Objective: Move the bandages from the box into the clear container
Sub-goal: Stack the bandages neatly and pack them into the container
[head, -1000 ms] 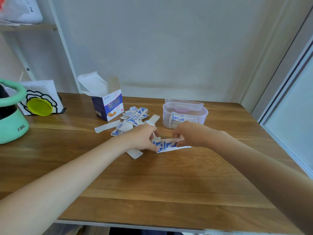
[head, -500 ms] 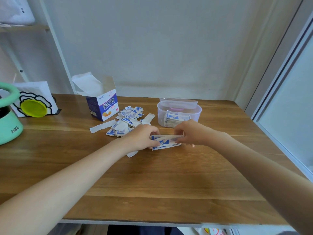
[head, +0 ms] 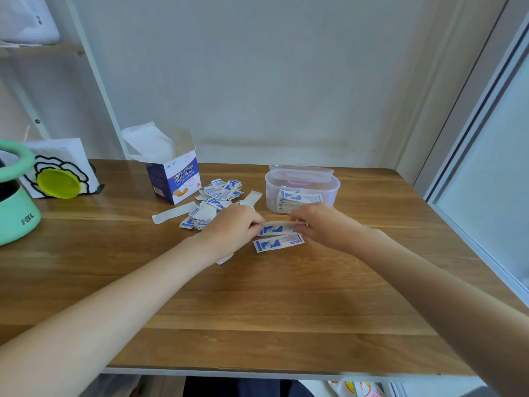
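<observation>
An open blue-and-white bandage box (head: 175, 179) stands at the back of the wooden table (head: 257, 310). Loose blue-and-white wrapped bandages (head: 220, 196) lie in a pile beside it. My left hand (head: 232, 227) and my right hand (head: 320, 224) each pinch one end of a small stack of bandages (head: 276, 229), lifted a little off the table. One bandage (head: 277, 243) lies flat just below the stack. The clear container (head: 302, 190) behind my right hand holds a bundle of bandages, with its lid leaning behind it.
A mint-green appliance (head: 14, 202) sits at the left edge. A white holder with a flower print and a yellow disc (head: 58, 183) stands behind it. A shelf frame rises at the left, and a window frame runs along the right.
Both hands have gathered the bandages into a stack and raised it off the table. One bandage has stayed on the table below. The camera has shifted slightly.
</observation>
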The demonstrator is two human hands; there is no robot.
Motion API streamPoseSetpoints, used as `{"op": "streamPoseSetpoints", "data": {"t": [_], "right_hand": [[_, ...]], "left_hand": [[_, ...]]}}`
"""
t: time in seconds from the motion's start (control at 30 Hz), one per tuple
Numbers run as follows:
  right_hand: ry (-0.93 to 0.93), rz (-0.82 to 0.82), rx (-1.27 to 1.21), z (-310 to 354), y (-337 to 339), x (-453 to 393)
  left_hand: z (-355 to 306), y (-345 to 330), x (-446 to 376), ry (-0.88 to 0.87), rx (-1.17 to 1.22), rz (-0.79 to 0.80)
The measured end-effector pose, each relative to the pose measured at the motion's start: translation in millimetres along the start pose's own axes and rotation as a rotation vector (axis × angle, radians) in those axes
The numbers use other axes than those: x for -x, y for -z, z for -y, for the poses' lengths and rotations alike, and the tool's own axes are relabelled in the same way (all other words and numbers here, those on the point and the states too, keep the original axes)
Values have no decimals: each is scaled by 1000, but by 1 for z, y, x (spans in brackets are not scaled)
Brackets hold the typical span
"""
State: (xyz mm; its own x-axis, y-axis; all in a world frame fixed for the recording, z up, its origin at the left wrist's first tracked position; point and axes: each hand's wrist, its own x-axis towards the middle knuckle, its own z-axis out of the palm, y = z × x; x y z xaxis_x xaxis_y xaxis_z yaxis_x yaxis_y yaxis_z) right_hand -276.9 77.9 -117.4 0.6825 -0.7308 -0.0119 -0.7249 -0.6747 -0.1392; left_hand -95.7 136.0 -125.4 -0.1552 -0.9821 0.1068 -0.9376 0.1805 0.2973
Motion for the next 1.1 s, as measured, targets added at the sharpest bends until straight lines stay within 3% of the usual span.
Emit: {"op": "streamPoseSetpoints", "data": {"t": [0.07, 0.2, 0.3, 0.5, 0.6, 0.7, 0.8, 0.93, 1.1], "right_hand": [[19, -38, -15, 0, 2, 0], [15, 89, 112, 6, -1, -6], [2, 60, 11, 5, 7, -5], [-110, -398, -479, -18, 63, -18], [-305, -437, -633, -37, 77, -37], [-461, -297, -491, -47, 76, -54], [-520, -221, -327, -50, 68, -71], [-530, -167, -154, -44, 58, -80], [-485, -100, 19, -38, 49, -78]], "left_hand": [[0, 3, -1, -2, -21, -5], [-1, -3, 1, -20, -57, 112], [-2, 8, -2, 40, 40, 69], [-4, 54, -52, 193, 511, -229], [-11, 60, -91, 296, 702, -266], [-20, 55, -119, 359, 582, -136], [-26, 44, -138, 350, 309, -6], [-26, 31, -149, 331, -12, 35], [-24, 24, -149, 235, -173, 51]]}}
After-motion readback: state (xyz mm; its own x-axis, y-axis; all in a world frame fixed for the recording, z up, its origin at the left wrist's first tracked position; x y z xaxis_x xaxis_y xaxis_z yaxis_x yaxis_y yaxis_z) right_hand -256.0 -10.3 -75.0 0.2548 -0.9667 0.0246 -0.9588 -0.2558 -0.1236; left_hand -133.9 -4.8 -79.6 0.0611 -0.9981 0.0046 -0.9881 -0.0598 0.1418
